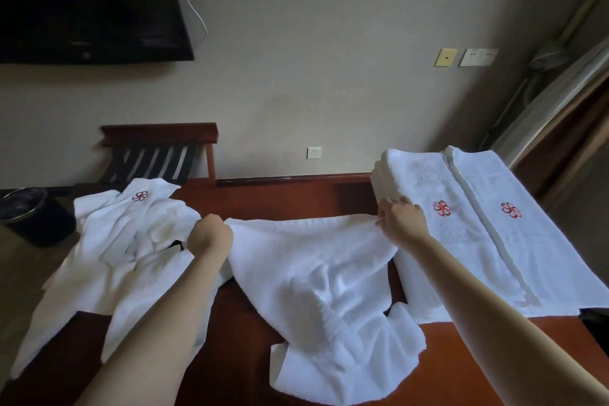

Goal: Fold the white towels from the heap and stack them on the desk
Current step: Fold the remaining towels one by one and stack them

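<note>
Crumpled towel (316,290) sags mid-tabletop (296,198), its far edge pinched at each end by the left hand (211,237) and right hand (400,219), each grip closed on cloth. Folded stack (461,224) sits right; heap (131,241) left waits unfolded, so perhaps half done.

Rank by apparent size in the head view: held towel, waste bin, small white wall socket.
Largest: held towel
Middle: waste bin
Smallest: small white wall socket
Nearness enlarges the towel; true sizes unsure.
</note>
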The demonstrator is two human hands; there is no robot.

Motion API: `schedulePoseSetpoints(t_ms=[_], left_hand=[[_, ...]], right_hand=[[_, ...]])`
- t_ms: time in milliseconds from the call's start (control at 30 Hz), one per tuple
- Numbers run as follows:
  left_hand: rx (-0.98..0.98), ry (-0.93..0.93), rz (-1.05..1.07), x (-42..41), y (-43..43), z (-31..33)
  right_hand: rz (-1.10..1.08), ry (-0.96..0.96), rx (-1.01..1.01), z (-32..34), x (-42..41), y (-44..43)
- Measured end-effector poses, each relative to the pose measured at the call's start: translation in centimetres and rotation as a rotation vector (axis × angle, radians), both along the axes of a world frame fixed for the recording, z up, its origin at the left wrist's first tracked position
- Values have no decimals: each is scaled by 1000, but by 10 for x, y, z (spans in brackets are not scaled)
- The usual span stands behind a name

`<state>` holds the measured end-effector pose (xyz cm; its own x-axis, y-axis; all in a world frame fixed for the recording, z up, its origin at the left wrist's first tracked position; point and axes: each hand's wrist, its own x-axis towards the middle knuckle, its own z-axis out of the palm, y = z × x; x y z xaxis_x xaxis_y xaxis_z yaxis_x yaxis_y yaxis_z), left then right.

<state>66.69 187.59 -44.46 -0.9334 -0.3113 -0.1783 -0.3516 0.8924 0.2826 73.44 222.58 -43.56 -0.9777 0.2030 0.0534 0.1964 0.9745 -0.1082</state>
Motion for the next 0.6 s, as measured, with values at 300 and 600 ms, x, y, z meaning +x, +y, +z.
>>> schedulePoseSetpoints(t_ms=[300,600], left_hand=[[996,286,451,-62,37,21],[1084,429,548,-141,56,16]], right_hand=[[-316,326,-450,18,-61,-10],[-502,209,-702,7,-149,-10]])
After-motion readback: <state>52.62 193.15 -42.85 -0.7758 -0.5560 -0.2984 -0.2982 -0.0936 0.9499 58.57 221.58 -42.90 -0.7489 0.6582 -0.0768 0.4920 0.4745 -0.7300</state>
